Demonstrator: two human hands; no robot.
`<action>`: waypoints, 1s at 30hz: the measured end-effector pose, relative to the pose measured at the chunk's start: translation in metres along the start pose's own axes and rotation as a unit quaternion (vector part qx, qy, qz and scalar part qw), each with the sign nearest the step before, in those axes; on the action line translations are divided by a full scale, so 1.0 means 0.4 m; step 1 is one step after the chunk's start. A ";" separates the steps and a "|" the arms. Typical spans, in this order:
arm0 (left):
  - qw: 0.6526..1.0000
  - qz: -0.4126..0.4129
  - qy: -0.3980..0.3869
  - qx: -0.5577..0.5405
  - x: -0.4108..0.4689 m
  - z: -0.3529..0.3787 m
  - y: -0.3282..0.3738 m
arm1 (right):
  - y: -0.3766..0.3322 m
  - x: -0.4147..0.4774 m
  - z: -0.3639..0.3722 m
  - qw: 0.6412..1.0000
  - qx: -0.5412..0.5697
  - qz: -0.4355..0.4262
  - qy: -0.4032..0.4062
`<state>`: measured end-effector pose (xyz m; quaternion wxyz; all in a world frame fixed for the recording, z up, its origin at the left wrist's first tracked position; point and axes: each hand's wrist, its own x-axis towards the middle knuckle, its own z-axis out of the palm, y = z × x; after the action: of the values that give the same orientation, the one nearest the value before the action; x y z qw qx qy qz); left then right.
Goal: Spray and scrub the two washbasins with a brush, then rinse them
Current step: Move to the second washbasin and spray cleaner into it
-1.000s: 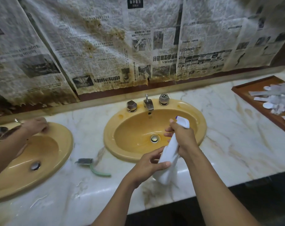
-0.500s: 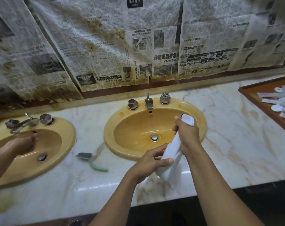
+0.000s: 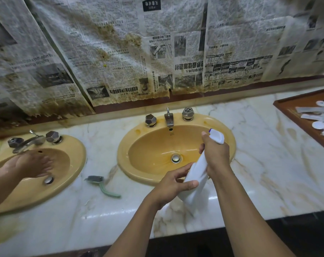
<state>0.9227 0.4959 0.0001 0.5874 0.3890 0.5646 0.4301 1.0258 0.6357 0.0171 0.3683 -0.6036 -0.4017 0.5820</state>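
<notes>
Left basin (image 3: 77, 154) and right basin (image 3: 127, 143): mustard-yellow ovals sunk in marble tabletop (image 3: 259, 164) (right one has darker streaks round drain). White spray bottle (image 3: 198, 175) tilted over right basin's front rim, nozzle end up. Green-handled brush (image 3: 100, 182) flat on tabletop between basins.

Both basins read the same mustard yellow to me: right basin (image 3: 148, 156), left basin (image 3: 74, 156). The right one has darker orange-brown streaks running toward its chrome drain (image 3: 176, 158). Counter (image 3: 268, 173): glossy white marble with tan and rust veins. Spray bottle (image 3: 197, 173): plain white, with a small blue-violet tip at the nozzle. Brush (image 3: 97, 179): grey head, pale green handle. Tap knobs (image 3: 150, 120): dull silver, faceted. Newspaper (image 3: 120, 52) on the wall: grey-white sheets with black print and brown-yellow blotches, heaviest along the lower edge. Tray (image 3: 294, 110): red-brown wood, holding white and grey bits (image 3: 318, 125).
</notes>
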 end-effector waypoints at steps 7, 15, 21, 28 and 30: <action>1.000 0.000 -0.002 -0.003 0.009 -0.007 0.011 | -0.010 0.009 0.003 0.999 0.002 -0.035 -0.029; 0.999 -0.050 -0.005 0.013 -0.008 -0.034 -0.028 | 0.047 0.028 0.029 0.996 -0.033 0.066 -0.048; 0.997 -0.070 0.034 0.015 -0.039 -0.082 -0.065 | 0.095 0.010 0.088 0.990 -0.011 0.071 -0.121; 0.994 -0.088 0.057 0.003 -0.095 -0.106 -0.093 | 0.108 -0.026 0.173 0.966 -0.053 0.072 -0.244; 0.995 -0.084 0.051 0.000 -0.109 -0.099 -0.102 | 0.116 -0.040 0.189 0.962 -0.088 0.070 -0.247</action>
<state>0.8862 0.4403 -0.0264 0.5919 0.3176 0.6245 0.3985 0.9529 0.6005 -0.0227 0.1614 -0.4973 -0.4868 0.6997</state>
